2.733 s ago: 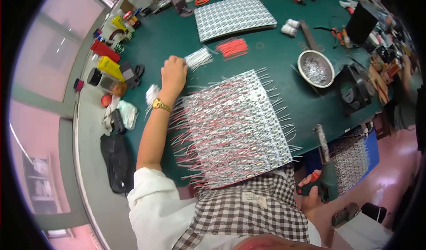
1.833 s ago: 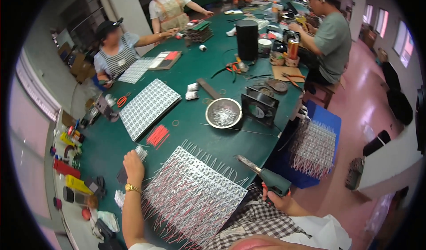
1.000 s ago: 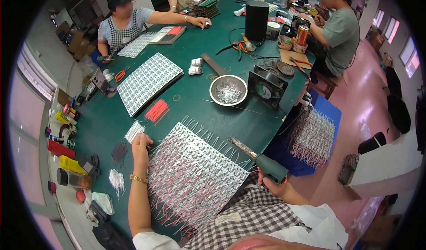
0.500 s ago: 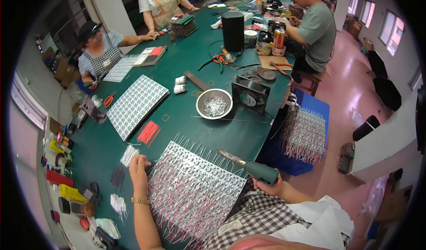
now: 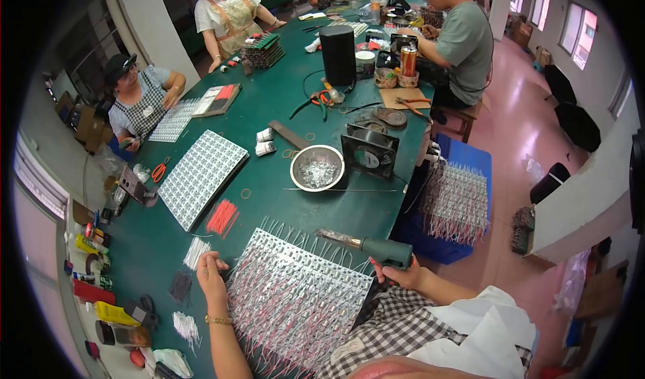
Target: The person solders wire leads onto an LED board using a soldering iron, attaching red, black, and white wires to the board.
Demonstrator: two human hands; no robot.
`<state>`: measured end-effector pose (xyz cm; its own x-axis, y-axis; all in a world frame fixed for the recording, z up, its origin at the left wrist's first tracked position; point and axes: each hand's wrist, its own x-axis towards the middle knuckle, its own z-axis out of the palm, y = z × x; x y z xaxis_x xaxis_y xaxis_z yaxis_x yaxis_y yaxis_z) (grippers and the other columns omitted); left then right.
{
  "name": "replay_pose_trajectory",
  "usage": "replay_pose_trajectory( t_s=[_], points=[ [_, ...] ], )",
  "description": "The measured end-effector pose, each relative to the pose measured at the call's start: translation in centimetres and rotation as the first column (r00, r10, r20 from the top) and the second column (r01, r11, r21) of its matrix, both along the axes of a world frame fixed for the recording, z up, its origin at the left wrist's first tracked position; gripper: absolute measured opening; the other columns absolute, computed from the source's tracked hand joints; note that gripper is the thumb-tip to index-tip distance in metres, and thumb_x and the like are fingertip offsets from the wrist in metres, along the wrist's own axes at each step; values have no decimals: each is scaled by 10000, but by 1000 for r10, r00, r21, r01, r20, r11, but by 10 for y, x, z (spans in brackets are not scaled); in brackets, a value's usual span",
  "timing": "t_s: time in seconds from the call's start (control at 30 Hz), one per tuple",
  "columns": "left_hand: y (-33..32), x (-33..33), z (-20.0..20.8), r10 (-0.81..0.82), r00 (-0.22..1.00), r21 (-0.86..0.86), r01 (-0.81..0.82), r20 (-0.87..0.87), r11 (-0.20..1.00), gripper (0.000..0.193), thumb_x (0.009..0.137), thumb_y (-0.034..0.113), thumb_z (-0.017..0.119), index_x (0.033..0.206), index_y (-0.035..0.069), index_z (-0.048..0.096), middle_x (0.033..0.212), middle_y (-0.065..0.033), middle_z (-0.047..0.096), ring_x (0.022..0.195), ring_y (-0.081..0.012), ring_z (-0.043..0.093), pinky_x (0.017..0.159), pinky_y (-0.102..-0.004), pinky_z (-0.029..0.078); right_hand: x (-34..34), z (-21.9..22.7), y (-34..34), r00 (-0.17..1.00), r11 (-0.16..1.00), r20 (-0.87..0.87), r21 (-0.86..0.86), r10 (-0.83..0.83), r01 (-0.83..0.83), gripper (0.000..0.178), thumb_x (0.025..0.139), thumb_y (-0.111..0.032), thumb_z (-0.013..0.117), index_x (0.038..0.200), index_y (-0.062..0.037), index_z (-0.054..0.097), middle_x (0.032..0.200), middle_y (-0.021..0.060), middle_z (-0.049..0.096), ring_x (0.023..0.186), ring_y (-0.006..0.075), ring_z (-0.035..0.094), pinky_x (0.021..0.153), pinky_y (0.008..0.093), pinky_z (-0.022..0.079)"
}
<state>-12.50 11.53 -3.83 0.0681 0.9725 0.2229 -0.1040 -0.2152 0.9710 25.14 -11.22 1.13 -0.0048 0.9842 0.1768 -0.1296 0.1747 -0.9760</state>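
A soldering gun (image 5: 384,251) with a dark green body and a metal barrel is gripped in my right hand (image 5: 403,275). It lies nearly level, its barrel pointing left over the far edge of a wired circuit-board panel (image 5: 295,291). Many white and red wires stick out from that panel. Beside its left far corner is my left hand (image 5: 212,275), fingers curled and pinched together; anything between them is too small to make out. A bundle of white wires (image 5: 197,251) lies just beyond this hand, with black wires (image 5: 181,285) to its left.
Red wires (image 5: 222,216) and a bare board panel (image 5: 203,177) lie farther off. A metal bowl (image 5: 295,172) of shiny bits, a thin rod (image 5: 349,190) and a black fan (image 5: 369,151) stand ahead. Co-workers sit and stand around the green table (image 5: 269,207).
My right hand has turned the soldering gun more level, and its barrel has shifted slightly left. My left hand stays by the panel's corner, still pinched. The whole view has shifted a little.
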Motion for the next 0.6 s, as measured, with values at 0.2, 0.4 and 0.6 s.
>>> replay_pose_trajectory(
  t_s=[0.2, 0.4, 0.6],
  points=[
    [-3, 10, 19, 40, 999, -67, -40, 2, 997, 184, 1014, 195, 400, 1044, 49, 508, 655, 40, 375, 532, -32, 312, 469, -189, 275, -1, -1, 13, 997, 998, -55, 45, 47, -44, 273, 910, -63, 532, 1174, 7, 535, 809, 51, 591, 654, 98, 568, 597, 244, 471],
    [0, -10, -6, 112, 993, -20, -113, -42, 993, 178, 1005, 219, 438, 953, 71, 523, 646, 50, 400, 507, -20, 311, 427, -175, 235, -17, 30, 23, 982, 990, -191, -141, -9, -18, 282, 936, -121, 496, 1180, 18, 514, 777, 68, 589, 657, 120, 575, 613, 271, 486],
    [-9, -10, 14, 187, 958, -28, -197, -219, 980, 175, 968, 124, 491, 1074, 30, 593, 731, 28, 518, 602, -27, 430, 515, -164, 317, -26, 47, 41, 960, 971, -280, -223, 23, -88, 367, 890, -149, 550, 1192, 45, 471, 790, 78, 579, 654, 139, 579, 644, 290, 493]
  ],
)
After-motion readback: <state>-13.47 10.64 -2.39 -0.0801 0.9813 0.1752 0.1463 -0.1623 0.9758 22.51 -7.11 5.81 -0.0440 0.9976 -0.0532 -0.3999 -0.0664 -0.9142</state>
